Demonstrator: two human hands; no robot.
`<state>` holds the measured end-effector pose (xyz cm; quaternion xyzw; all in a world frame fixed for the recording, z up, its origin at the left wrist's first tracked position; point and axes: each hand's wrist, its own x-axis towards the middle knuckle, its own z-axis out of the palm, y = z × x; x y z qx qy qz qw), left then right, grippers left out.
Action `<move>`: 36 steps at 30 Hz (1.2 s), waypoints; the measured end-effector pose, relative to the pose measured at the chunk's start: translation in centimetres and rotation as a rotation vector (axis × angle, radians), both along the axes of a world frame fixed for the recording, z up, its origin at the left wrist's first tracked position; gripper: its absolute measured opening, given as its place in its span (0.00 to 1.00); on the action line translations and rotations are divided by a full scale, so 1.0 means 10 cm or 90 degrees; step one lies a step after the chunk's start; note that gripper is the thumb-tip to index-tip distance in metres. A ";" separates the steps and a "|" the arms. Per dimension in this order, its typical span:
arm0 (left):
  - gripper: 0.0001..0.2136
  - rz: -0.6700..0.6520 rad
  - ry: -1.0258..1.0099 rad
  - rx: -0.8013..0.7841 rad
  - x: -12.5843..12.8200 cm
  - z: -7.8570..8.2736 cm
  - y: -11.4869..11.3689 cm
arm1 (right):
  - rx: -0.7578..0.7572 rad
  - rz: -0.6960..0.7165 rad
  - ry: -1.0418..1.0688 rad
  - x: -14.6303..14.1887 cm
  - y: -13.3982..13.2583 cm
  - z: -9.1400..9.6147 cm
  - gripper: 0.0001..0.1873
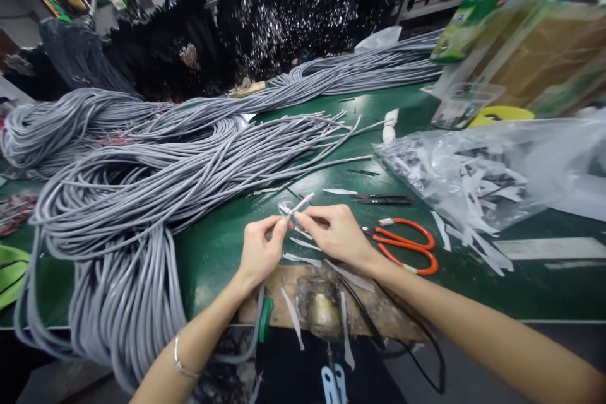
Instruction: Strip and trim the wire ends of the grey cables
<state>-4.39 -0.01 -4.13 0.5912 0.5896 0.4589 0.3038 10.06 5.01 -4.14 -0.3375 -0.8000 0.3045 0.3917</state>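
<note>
My left hand (262, 249) is closed in a pinch, and the fingertips of my right hand (337, 233) meet it, also pinched. A thin whitish cable end (303, 203) sticks up from between the fingers. A grey cable (260, 309) hangs below my left wrist, apparently the same one, though my hand covers the join. Loose white strips (303, 260) lie on the table under my hands. Just right of my right hand rest orange-handled scissors (407, 241). Beyond it lies a dark, slim pair of tweezers or snips (383, 199).
Bundles of grey cable (142, 170) cover the green table's left and back. A clear plastic bag (454, 170) spills white strips at the right. In front of me a wooden board (279, 284) carries a metal device (322, 306) with a black cord (362, 309).
</note>
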 end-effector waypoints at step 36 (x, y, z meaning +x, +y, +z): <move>0.13 0.071 0.257 0.211 0.08 -0.02 0.02 | 0.233 -0.091 0.025 -0.03 -0.14 -0.09 0.17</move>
